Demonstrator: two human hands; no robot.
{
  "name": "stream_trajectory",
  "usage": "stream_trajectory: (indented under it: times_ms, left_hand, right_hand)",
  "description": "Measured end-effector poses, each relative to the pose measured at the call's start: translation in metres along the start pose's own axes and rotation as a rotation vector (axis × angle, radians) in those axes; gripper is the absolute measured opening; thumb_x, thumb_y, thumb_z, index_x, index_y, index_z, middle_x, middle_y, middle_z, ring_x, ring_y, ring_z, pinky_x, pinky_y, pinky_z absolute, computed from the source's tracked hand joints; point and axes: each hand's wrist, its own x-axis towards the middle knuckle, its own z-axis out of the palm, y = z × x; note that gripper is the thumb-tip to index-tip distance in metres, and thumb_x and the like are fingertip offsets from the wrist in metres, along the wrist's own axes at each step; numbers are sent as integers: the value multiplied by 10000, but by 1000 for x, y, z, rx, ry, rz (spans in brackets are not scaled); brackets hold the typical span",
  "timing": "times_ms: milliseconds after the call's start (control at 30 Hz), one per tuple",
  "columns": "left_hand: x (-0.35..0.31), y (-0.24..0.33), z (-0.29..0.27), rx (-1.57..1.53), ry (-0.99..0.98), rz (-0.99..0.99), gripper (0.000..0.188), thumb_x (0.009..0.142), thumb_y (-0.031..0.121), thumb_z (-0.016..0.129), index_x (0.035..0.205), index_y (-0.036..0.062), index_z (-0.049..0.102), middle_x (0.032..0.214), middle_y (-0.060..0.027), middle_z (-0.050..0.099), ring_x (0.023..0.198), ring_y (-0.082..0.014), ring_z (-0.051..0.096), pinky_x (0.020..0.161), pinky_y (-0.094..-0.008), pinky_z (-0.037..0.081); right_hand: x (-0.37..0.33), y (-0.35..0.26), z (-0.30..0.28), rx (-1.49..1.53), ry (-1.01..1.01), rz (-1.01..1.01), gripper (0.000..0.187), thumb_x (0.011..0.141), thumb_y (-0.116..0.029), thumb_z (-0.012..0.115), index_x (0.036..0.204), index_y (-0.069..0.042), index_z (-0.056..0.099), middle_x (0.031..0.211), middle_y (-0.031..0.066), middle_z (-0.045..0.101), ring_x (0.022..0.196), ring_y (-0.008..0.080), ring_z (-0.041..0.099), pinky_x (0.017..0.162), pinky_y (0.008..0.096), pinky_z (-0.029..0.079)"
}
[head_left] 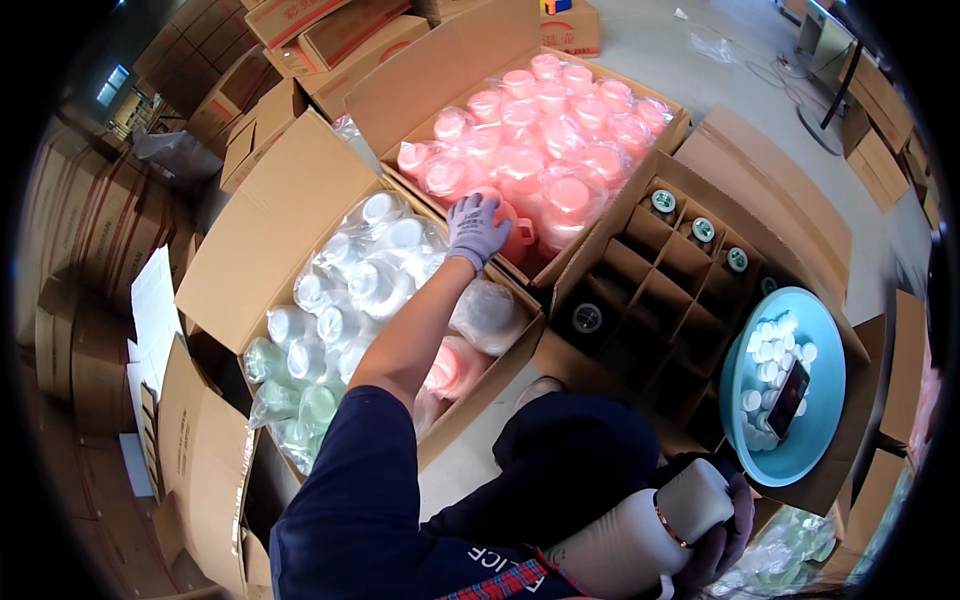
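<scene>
White flask (622, 545) and pink vessel (516, 238), with the pink-filled carton (430, 75) as landmark. The flask lies tilted at the person's lap, on the near side of the landmark and well apart from it; its long axis slants so that the cap end points right, toward the right hand (738, 520), the nearer one, whose gloved fingers close around the cap. The pink vessel sits inside the landmark's near corner, under and just right of the left hand (476, 230); these gloved fingers bend over its top, though whether they grip cannot be told, nor can its long axis. Its loop handle faces right.

The flask is smooth, matte and cylindrical, with a copper-coloured band below the cap. Rounded pink vessels in glossy clear film fill the landmark. To its near left, a second carton (245, 225) holds film-wrapped white, green and pink vessels; to its near right stands a carton with cardboard dividers (655, 285). Farther right, a smooth blue basin (824, 420) contains small white caps (768, 352) and a dark phone (790, 400).
</scene>
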Motion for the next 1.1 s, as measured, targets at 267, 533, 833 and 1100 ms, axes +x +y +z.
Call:
stream_trajectory:
  times_ms: [267, 533, 833, 1100]
  left_hand:
    - [43, 85, 57, 321, -506, 418, 489, 862, 462, 643, 1274, 202, 680, 1621, -124, 279, 1514, -375, 159, 1171, -675, 144]
    - [84, 98, -71, -1155, -188, 259, 374, 980, 134, 550, 1326, 3, 607, 1347, -102, 607, 1264, -228, 546, 1127, -336, 373]
    - [-69, 259, -306, -1161, -641, 909, 385, 901, 48, 605, 1276, -31, 643, 1379, -160, 580, 1318, -269, 517, 1118, -376, 377]
    - [-143, 222, -267, -666, -171, 830, 1116, 628, 253, 891, 1537, -34, 311, 1602, -251, 245, 1469, -433, 255, 1189, -474, 258]
  right_hand:
    - [15, -4, 1, 232, -58, 221, 588, 930, -312, 455, 1364, 78, 521, 1341, 225, 574, 1191, 321, 575, 1059, 444, 424]
    - [11, -10, 1, 231, -20, 190, 559, 901, -259, 498, 1338, 87, 546, 1290, 205, 604, 1155, 287, 588, 1045, 417, 434]
    - [166, -72, 36, 45, -338, -350, 916, 735, -196, 836, 1490, 14, 363, 1505, 232, 406, 1381, 405, 430, 1136, 451, 360]
    - [241, -9, 14, 92, -33, 4, 229, 858, -201, 705, 951, -4, 635, 725, 172, 668, 605, 310, 650, 641, 379, 526]
